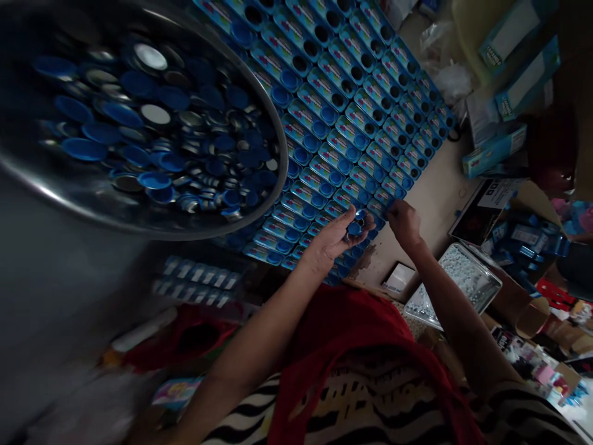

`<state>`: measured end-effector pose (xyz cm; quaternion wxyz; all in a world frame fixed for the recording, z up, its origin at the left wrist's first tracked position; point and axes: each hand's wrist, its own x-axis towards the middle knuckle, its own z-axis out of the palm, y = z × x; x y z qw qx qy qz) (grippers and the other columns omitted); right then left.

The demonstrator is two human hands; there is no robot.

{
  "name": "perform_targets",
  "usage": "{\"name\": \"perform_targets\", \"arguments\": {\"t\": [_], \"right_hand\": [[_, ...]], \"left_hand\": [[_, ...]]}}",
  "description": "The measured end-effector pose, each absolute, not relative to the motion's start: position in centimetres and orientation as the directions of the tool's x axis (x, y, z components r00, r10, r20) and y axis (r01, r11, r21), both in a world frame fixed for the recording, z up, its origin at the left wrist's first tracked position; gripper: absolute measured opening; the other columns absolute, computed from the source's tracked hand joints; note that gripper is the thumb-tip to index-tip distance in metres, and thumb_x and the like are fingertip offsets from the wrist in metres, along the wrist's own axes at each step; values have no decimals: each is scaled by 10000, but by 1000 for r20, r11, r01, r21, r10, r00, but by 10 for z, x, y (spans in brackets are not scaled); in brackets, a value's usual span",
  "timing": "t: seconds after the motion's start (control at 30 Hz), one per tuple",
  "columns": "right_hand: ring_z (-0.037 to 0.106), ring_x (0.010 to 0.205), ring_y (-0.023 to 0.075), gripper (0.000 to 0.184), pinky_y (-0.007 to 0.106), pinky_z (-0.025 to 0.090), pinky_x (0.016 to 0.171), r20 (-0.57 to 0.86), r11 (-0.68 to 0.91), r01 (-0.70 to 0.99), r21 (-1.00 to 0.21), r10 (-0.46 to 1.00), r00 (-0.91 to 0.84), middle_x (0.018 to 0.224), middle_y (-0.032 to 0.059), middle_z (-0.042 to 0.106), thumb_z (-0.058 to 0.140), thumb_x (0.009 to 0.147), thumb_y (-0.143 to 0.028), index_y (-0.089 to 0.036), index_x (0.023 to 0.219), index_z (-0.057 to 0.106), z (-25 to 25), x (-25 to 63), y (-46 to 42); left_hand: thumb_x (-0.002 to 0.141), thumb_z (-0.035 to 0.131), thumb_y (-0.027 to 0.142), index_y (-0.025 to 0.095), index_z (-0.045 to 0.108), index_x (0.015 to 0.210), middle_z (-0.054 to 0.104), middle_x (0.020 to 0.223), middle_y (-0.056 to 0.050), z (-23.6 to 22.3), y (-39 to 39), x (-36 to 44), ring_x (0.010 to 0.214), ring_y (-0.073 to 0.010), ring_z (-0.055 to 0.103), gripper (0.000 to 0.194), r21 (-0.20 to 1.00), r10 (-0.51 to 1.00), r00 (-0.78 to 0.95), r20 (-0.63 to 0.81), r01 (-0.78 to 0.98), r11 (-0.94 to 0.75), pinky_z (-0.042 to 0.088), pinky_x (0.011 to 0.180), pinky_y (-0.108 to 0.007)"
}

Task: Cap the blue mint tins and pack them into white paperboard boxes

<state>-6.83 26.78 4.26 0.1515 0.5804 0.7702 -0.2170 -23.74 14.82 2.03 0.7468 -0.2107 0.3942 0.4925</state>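
Several round blue and silvery metal discs (354, 228) lie cupped in my left hand (336, 236), whose fingers curl up around them. Just to its right, my right hand (404, 224) is closed with its fingertips pressed together at the edge of the blue packages; whatever is in them is hidden. Both hands are over the near right side of rows of blue printed packages (331, 157). Each package has a round spot at one end: some spots show a blue disc, others look dark.
A large metal bowl (278, 185) of blue and silver discs fills the upper left. To the right are a metal tray (492, 285) with small pale pieces, a cardboard box (532, 315) and blue cartons (493, 151). More small packages (201, 275) sit lower left.
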Motion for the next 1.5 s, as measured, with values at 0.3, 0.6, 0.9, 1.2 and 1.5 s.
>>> {"name": "perform_targets", "arguments": {"t": [0.3,0.6,0.9,1.2,1.5], "right_hand": [[698,911,243,210,307,447,746,-573,239,966,-96,780,-250,1006,49,775,695,857,-241,-260,1065,720,51,-81,286],[664,985,228,220,366,522,973,-151,286,625,-726,820,-552,1013,64,759,653,858,-148,-232,1011,788,70,-46,264],[709,888,200,200,329,571,812,-62,117,536,-836,951,-304,953,52,780,644,866,-213,-235,956,822,67,-20,322],[725,937,230,235,331,523,891,-150,128,935,-330,971,-186,921,56,799,690,803,-172,-153,986,837,53,-38,545],[687,924,244,236,314,508,796,-366,136,987,-86,917,-158,963,58,756,857,702,-195,-177,917,763,29,-55,587]], "left_hand": [[949,760,473,149,740,964,781,912,-78,24,176,-234,803,-169,766,325,117,536,235,-811,-833,541,610,639,-231],[941,784,363,196,743,924,754,891,-16,45,196,-200,728,-117,698,173,232,466,108,-878,-756,613,605,657,-226],[884,827,487,180,755,922,742,829,-35,48,258,-171,713,-124,689,317,368,630,153,-761,-698,614,577,617,-202],[1054,568,502,152,758,1020,802,1051,-117,48,385,-240,965,-229,784,400,324,763,191,-618,-823,468,671,841,-368],[1108,336,571,134,730,1265,793,1203,-155,27,442,-247,1202,-299,747,609,135,724,358,-590,-840,525,641,965,-440]]}}
